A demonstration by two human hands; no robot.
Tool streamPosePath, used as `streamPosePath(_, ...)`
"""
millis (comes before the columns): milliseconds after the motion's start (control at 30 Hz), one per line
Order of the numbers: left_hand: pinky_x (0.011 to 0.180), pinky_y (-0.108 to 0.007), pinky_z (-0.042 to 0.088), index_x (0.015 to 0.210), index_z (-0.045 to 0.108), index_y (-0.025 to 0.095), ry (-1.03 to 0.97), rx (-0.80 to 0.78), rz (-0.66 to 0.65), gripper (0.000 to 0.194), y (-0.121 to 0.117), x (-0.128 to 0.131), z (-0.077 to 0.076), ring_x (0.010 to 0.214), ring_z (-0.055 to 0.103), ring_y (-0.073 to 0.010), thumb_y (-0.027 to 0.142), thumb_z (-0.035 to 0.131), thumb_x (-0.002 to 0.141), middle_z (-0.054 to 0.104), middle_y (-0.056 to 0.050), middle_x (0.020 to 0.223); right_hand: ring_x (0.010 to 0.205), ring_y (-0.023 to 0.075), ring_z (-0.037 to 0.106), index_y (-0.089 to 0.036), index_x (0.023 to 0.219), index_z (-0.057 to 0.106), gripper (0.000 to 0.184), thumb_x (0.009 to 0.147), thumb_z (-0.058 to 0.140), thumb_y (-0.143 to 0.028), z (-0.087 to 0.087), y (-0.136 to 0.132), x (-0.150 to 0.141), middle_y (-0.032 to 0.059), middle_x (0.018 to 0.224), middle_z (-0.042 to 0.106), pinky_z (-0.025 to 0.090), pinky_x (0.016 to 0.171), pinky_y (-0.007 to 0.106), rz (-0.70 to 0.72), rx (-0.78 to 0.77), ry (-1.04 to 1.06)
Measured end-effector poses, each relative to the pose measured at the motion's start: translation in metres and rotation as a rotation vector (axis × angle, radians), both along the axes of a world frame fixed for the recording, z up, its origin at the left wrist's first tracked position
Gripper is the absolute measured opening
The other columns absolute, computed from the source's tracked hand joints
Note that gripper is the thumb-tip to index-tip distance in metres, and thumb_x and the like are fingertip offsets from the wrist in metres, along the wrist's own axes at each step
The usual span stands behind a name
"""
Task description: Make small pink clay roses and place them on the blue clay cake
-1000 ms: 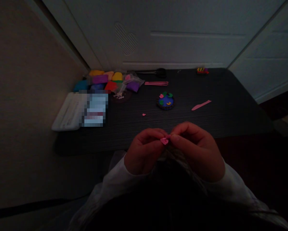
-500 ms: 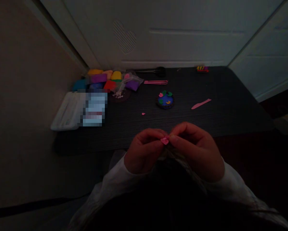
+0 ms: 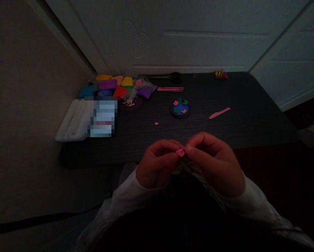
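"Pinching what, exactly?"

"A petalled pink piece (image 3: pixel 180 152), by the near edge of the table (image 3: pixel 136 143). The left hand (image 3: pixel 157 164) had thumb and fingers closed on one side of it; the right hand (image 3: pixel 216 164) gripped the other."

"Why not a full fist?"

"Presumably because it was tiny and looked soft; a fist might have squashed it."

"And past the hands?"

"A pink scrap (image 3: pixel 156 123) lay loose in front, then a round blue model (image 3: pixel 180 108), probably set centrally for easy viewing. A pink knife-shaped tool (image 3: pixel 220 113) rested to the right, perhaps for easy reach. Coloured packets (image 3: pixel 108 84) crowded the far left, likely to spare working room."
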State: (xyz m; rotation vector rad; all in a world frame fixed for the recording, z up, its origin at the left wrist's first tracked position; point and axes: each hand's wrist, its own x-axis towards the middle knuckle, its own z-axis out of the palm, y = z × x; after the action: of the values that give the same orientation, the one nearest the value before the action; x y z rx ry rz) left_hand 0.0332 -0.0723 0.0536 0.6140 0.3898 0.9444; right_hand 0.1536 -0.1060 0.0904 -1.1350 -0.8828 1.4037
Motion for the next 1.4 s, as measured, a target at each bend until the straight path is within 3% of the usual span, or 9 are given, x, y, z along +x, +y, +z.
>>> streamPosePath(567,0.068,-0.027,0.044,0.066,0.064,0.020,0.014,-0.044,0.011,0.013,-0.0007,0.0003,-0.0005,0.071,0.054,-0.0112,0.009,0.060,0.061,0.059,0.002,0.070,0.056,0.0054,0.047,-0.019,0.065,0.055,0.006,0.067,0.061,-0.020,-0.0022,0.0006,0.0002,-0.0042,0.060,0.053,0.037,0.051,0.018,-0.025,-0.021,0.043)
streamPosePath(1133,0.065,-0.026,0.043,0.065,0.064,0.020,0.027,-0.033,0.007,0.012,-0.0004,0.0008,0.0006,0.069,0.054,-0.0110,0.010,0.060,0.060,0.059,0.002,0.068,0.054,0.0064,0.046,-0.018,0.066,0.054,0.009,0.066,0.060,-0.023,-0.0004,0.0009,0.0001,-0.0032,0.060,0.052,0.037,0.049,0.019,0.000,-0.029,-0.045)
streamPosePath(1400,0.066,-0.025,0.044,0.066,0.063,0.020,0.011,-0.044,0.001,0.013,-0.0005,0.0007,-0.0001,0.068,0.055,-0.0100,0.009,0.059,0.062,0.061,0.003,0.067,0.057,0.0071,0.047,-0.018,0.069,0.055,0.006,0.069,0.058,-0.023,-0.0040,0.0013,0.0019,-0.0026,0.062,0.052,0.039,0.053,0.021,0.027,-0.022,0.041)
